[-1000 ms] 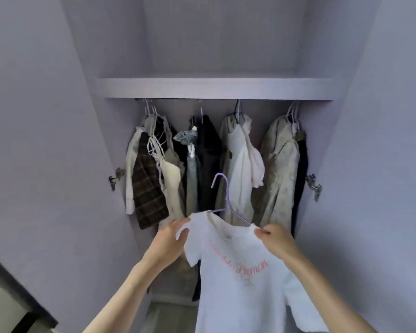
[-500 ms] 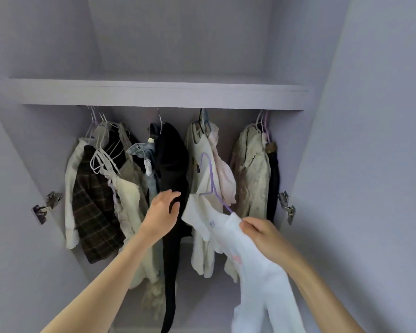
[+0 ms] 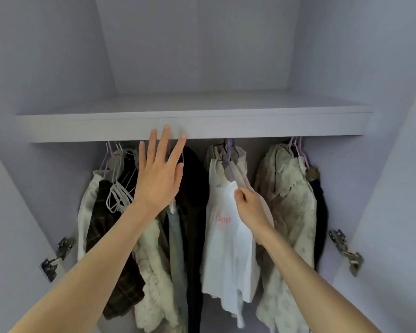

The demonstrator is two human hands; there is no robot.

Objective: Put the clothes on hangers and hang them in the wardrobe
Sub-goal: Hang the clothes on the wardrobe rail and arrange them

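Observation:
A white T-shirt (image 3: 226, 239) with pink lettering hangs on a lilac hanger (image 3: 229, 162) whose hook reaches up behind the shelf edge, among the hung clothes. My right hand (image 3: 249, 207) pinches the shirt's shoulder just under the hanger. My left hand (image 3: 160, 174) is raised with straight spread fingers in front of a black garment (image 3: 195, 188), its fingertips level with the shelf's front edge. The rail is hidden behind the shelf.
The wardrobe shelf (image 3: 274, 127) spans the top of the hanging space. At the left hang a dark plaid garment (image 3: 106, 236), white straps and a cream fleece piece (image 3: 151, 272). A cream lace garment (image 3: 291, 212) hangs right. Door hinges (image 3: 345, 251) stick out on both side walls.
The T-shirt on its hanger went up from waist height to the rail between the black and cream garments. My left hand let go of it and rose, fingers spread, to the shelf edge.

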